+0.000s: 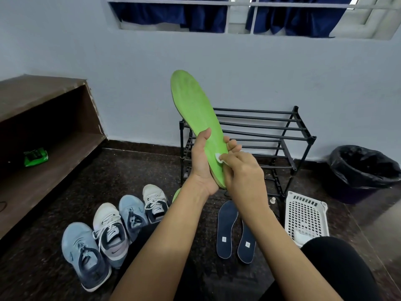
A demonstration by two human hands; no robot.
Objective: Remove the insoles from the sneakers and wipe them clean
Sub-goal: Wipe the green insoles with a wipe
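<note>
- My left hand (202,166) wraps the heel end of the long lime-green foam insole (193,105), thumb laid across its face. It holds the insole upright in the air, in front of the black metal shoe rack (260,124).
- My right hand (243,172) pinches a small crumpled white wipe (218,157) in curled fingertips and presses it to the insole near the heel.
- To wipe well, I'd use long heel-to-toe strokes, bracing from behind with my left fingers, since the thin foam looks likely to bend.
- The green surface looks matt and faintly scuffed, paler in worn patches.
- 2 flat navy insoles (225,229) lie on the dark speckled floor (130,170); 4 laced mesh sneakers (112,231) sit to the left.
</note>
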